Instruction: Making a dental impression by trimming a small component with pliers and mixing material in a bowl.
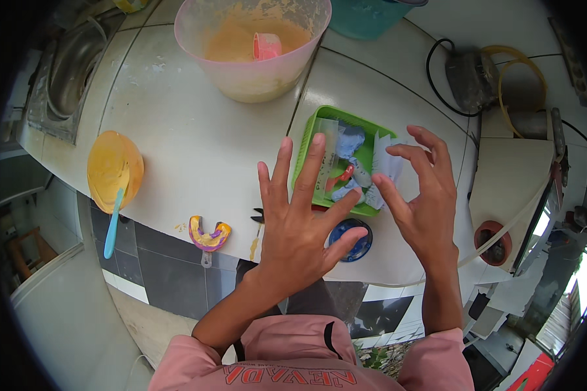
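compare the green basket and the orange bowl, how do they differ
The green basket is roughly rectangular; the orange bowl is rounded. The basket holds blue lumps and white paper; the bowl holds yellowish paste. The left hand partly hides the basket from view; no hand covers the bowl. Both stand on the white countertop.

"What is the person wearing?"

"A dusty-pink shirt [293,332] at six o'clock. Its left sleeve [188,362] is at seven and its right sleeve [437,362] near five, both short and loose, leaving the forearms bare."

"Any markings?"

"Large reddish lettering [290,376] with dark outlines at six o'clock, upside down from here, plus a thin line of small print too blurred to make out."

"And that narrow black strip [329,339], just right of six?"

"Curved; trim or strap, I can't tell."

"The fingers [304,173]?"

"Slender, bare, nails short."
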Demonstrator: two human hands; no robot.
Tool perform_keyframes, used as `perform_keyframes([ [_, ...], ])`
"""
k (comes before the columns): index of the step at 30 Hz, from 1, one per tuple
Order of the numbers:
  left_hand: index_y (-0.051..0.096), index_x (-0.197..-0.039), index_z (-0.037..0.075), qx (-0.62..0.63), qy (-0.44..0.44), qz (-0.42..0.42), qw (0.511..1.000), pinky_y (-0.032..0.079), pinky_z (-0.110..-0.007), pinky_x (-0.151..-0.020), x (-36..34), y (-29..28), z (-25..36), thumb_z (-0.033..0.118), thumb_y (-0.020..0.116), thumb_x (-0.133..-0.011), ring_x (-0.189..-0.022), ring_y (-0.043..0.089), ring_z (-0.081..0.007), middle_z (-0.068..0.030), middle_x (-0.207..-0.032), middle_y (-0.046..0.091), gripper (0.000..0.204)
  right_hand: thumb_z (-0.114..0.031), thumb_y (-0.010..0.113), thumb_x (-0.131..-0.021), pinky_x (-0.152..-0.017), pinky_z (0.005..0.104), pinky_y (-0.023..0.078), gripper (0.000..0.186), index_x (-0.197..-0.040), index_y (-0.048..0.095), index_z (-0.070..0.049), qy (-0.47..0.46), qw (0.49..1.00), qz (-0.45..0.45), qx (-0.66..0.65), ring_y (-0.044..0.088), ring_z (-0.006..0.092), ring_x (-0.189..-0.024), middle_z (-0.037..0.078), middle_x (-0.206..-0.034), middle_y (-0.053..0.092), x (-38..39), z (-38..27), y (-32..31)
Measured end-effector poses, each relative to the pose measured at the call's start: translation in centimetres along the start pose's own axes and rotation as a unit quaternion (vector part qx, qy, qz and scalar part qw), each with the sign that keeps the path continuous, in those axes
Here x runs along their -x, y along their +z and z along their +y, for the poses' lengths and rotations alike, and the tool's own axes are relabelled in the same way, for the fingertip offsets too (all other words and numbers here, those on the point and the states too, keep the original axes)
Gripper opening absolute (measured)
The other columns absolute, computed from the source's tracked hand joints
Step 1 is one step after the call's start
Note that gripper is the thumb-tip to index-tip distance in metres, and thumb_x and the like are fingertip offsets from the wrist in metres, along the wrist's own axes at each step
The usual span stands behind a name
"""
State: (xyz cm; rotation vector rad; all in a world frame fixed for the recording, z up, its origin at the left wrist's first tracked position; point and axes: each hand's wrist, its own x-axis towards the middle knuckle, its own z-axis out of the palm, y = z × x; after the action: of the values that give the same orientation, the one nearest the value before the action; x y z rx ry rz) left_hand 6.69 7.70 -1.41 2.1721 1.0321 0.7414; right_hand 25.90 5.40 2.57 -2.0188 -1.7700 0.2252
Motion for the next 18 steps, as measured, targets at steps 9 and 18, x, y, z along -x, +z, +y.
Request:
perform_keyframes([
  [9, 0.071, -0.103, 0.010, -0.145, -0.062, -0.056, 0.986, 0.013, -0.073, -0.105, -1.6, 1.1, -1.7, 0.042, 0.075, -0.077, -0.145, 0.005, -0.0503, -0.0204, -0.159, 0.016, 0.041, -0.005, 0.068, -0.077, -0.098, 0.0456, 0.042, 0.031, -0.107, 0.066, -0.003, 0.023, 0.998, -0.057, -0.019, 0.049, 0.0394, -0.121, 0.022, -0.136, 0.046, 1.2, 2.0, 1.3],
  [18, 0.065, -0.119, 0.010, -0.127, -0.102, -0.016, 0.987, 0.016, -0.067, -0.108, -0.9, 1.2, -1.6, 0.026, 0.078, -0.076, -0.145, 0.012, -0.0464, -0.0223, -0.158, 0.018, 0.047, 0.002, 0.059, -0.077, -0.097, 0.0457, 0.042, 0.030, -0.107, 0.066, 0.001, 0.022, 0.998, -0.048, -0.022, 0.052, 0.0397, -0.117, 0.022, -0.131, 0.051, 0.5, 2.3, 1.5],
])
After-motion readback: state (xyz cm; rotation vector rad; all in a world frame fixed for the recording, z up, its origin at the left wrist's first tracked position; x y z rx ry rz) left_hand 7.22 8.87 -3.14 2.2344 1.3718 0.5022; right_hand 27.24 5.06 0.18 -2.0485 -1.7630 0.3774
